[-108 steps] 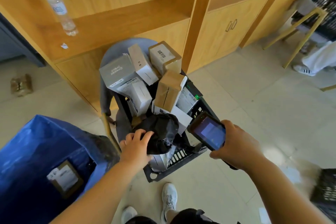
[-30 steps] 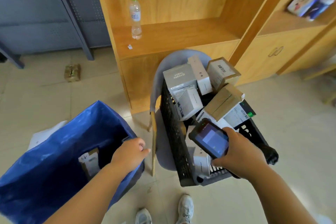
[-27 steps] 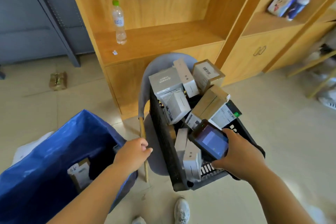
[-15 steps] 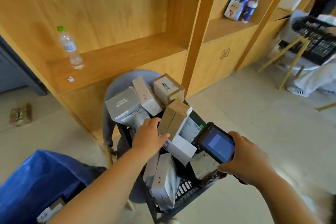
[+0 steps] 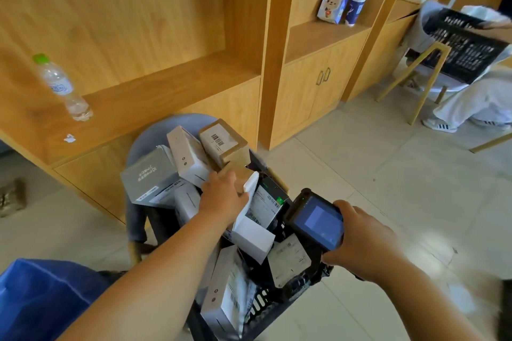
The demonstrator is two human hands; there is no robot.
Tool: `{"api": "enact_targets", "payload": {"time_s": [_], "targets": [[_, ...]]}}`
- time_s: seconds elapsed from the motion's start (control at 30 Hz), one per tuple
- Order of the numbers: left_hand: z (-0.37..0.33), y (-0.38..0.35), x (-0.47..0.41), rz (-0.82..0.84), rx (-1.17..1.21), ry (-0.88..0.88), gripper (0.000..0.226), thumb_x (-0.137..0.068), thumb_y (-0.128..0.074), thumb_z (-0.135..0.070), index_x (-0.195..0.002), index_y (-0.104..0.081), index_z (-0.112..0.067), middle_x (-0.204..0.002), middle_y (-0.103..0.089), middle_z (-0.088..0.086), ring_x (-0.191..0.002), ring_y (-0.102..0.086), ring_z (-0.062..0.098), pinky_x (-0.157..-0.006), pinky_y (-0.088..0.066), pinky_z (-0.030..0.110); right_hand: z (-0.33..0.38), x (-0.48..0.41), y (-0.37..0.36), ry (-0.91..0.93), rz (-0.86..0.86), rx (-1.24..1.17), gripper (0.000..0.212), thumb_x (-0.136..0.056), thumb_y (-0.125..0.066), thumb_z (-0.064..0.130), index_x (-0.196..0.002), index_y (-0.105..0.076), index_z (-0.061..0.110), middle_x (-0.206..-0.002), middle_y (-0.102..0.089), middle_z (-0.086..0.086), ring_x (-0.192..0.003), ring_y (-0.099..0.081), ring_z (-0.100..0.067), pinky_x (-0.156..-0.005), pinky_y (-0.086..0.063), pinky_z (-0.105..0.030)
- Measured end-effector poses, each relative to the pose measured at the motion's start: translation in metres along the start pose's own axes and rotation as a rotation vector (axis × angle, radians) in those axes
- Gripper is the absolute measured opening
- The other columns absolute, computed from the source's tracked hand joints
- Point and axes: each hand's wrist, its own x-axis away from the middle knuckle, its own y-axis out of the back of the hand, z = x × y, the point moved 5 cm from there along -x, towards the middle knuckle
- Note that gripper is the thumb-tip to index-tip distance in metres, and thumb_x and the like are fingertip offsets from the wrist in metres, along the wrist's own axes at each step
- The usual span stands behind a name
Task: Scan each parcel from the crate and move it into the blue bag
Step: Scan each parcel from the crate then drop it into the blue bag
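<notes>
Now the left hand [image 5: 221, 196] is gripping a brown-and-white box [image 5: 250, 235] on top of the heap in the crate [image 5: 263, 304], probably to turn its label toward the scanner [image 5: 315, 219]. Its grip is clamped over the box's upper edge, thumb lying across the white side. The right hand [image 5: 363, 246] is keeping its grip closed round the scanner just beside the box, screen facing up. The blue bag [image 5: 41, 299] is sitting low on the left.
</notes>
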Motion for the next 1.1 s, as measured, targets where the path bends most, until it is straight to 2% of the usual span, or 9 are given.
{"api": "enact_targets", "payload": {"time_s": [0.13,0.27,0.37,0.47,0.6,0.67,0.83,0.97,1.1], "targets": [[0.017,0.005,0.010,0.030,0.085,0.084,0.046,-0.075,-0.069,-0.042,-0.109,-0.045,-0.023,-0.115,-0.041,0.007,-0.103,-0.048,0.030,-0.083,-0.047,0.037,-0.001,-0.004,-0.005,0.019,0.013,0.010,0.087,-0.054,-0.071,0.055,-0.127,-0.028,0.033,-0.090,-0.045,0.013,-0.073,-0.048,-0.007,-0.059,-0.043,-0.027],[0.051,0.006,0.031,0.028,0.111,0.208,0.071,-0.074,-0.071,-0.043,-0.133,-0.037,-0.024,-0.129,-0.042,0.008,-0.117,-0.045,0.030,-0.086,-0.044,0.036,0.006,-0.008,-0.010,0.059,0.027,0.017,0.088,-0.055,-0.070,0.055,-0.128,-0.028,0.033,-0.092,-0.047,0.011,-0.075,-0.049,-0.010,-0.057,-0.041,-0.027],[0.078,0.006,0.051,0.007,0.399,0.355,0.076,-0.074,-0.074,-0.037,-0.138,-0.037,-0.019,-0.135,-0.044,0.007,-0.113,-0.050,0.025,-0.080,-0.042,0.031,0.016,-0.010,-0.014,0.097,0.042,0.013,0.088,-0.054,-0.071,0.055,-0.128,-0.028,0.033,-0.092,-0.047,0.010,-0.074,-0.049,-0.011,-0.058,-0.041,-0.027],[0.100,0.007,0.073,-0.043,0.632,0.451,0.075,-0.073,-0.076,-0.042,-0.136,-0.043,-0.019,-0.125,-0.054,-0.003,-0.099,-0.050,0.015,-0.074,-0.041,0.027,0.028,-0.010,-0.021,0.143,0.060,0.017,0.089,-0.055,-0.071,0.055,-0.129,-0.027,0.033,-0.092,-0.047,0.009,-0.076,-0.050,-0.012,-0.059,-0.044,-0.028],[0.116,0.012,0.106,-0.139,0.724,0.418,0.047,-0.068,-0.079,-0.047,-0.108,-0.058,-0.033,-0.098,-0.059,-0.022,-0.086,-0.055,-0.003,-0.065,-0.038,0.016,0.052,-0.008,-0.027,0.222,0.092,0.058,0.094,-0.057,-0.073,0.055,-0.134,-0.024,0.033,-0.096,-0.046,0.008,-0.081,-0.048,-0.015,-0.064,-0.043,-0.030],[0.121,0.017,0.120,-0.187,0.749,0.419,0.039,-0.067,-0.080,-0.044,-0.097,-0.055,-0.041,-0.092,-0.057,-0.026,-0.084,-0.054,-0.007,-0.062,-0.037,0.014,0.065,-0.006,-0.028,0.276,0.097,0.074,0.092,-0.056,-0.073,0.054,-0.132,-0.026,0.033,-0.095,-0.044,0.009,-0.081,-0.047,-0.016,-0.065,-0.041,-0.030],[0.130,0.032,0.145,-0.289,0.803,0.440,0.049,-0.067,-0.082,-0.038,-0.104,-0.049,-0.043,-0.091,-0.061,-0.024,-0.080,-0.059,-0.008,-0.062,-0.040,0.012,0.090,-0.001,-0.027,0.401,0.079,0.098,0.084,-0.056,-0.075,0.052,-0.126,-0.031,0.035,-0.093,-0.045,0.011,-0.079,-0.049,-0.014,-0.066,-0.043,-0.029],[0.136,0.040,0.155,-0.339,0.791,0.407,0.048,-0.067,-0.080,-0.042,-0.103,-0.048,-0.044,-0.106,-0.062,-0.013,-0.093,-0.060,0.003,-0.066,-0.040,0.013,0.102,0.003,-0.028,0.446,0.088,0.126,0.084,-0.055,-0.074,0.051,-0.125,-0.030,0.036,-0.101,-0.051,0.010,-0.083,-0.052,-0.015,-0.070,-0.047,-0.030],[0.146,0.041,0.162,-0.386,0.770,0.408,0.064,-0.069,-0.081,-0.040,-0.125,-0.052,-0.027,-0.123,-0.060,-0.006,-0.101,-0.061,0.010,-0.069,-0.043,0.013,0.109,0.008,-0.028,0.467,0.092,0.125,0.082,-0.055,-0.074,0.051,-0.124,-0.030,0.036,-0.102,-0.051,0.009,-0.084,-0.053,-0.015,-0.072,-0.050,-0.031]]}}
